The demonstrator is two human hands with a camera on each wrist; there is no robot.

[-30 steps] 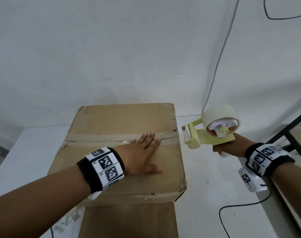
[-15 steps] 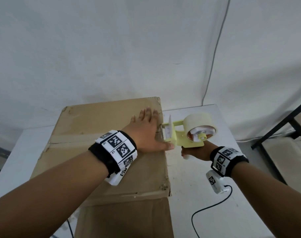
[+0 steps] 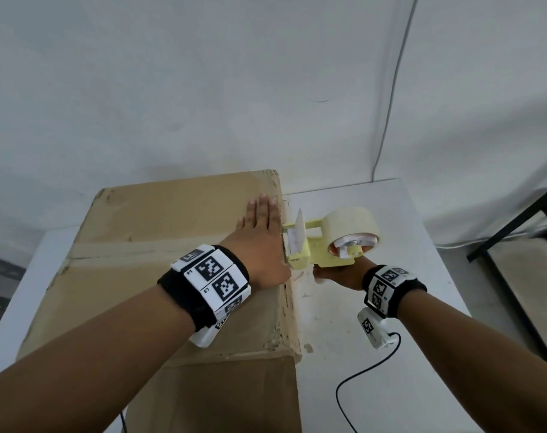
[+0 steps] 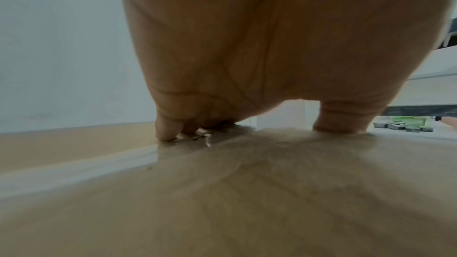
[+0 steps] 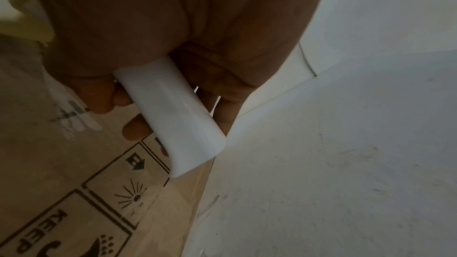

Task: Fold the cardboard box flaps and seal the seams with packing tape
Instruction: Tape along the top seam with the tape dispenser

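Note:
A brown cardboard box (image 3: 147, 245) stands on the white table (image 3: 391, 354) with its top flaps folded flat. A strip of tape (image 3: 141, 250) runs along the middle seam. My left hand (image 3: 261, 242) lies flat with straight fingers on the box top at its right edge, over the seam's end; the left wrist view shows its fingertips (image 4: 167, 132) touching the cardboard (image 4: 222, 192). My right hand (image 3: 341, 273) grips the white handle (image 5: 170, 120) of a pale yellow tape dispenser (image 3: 325, 242), whose front end sits against the box's right upper edge. A printed side of the box (image 5: 74, 192) shows beside the handle.
A black cable (image 3: 356, 379) lies on the table at the front right. A thin grey cord (image 3: 391, 95) hangs down the white wall. A black metal frame (image 3: 515, 226) stands off the table's right side. One more cardboard panel (image 3: 222, 398) hangs at the box's near side.
My right hand has brought the dispenser leftward from mid-air to the box's right edge. My left hand slid from mid-seam to the right end of the seam.

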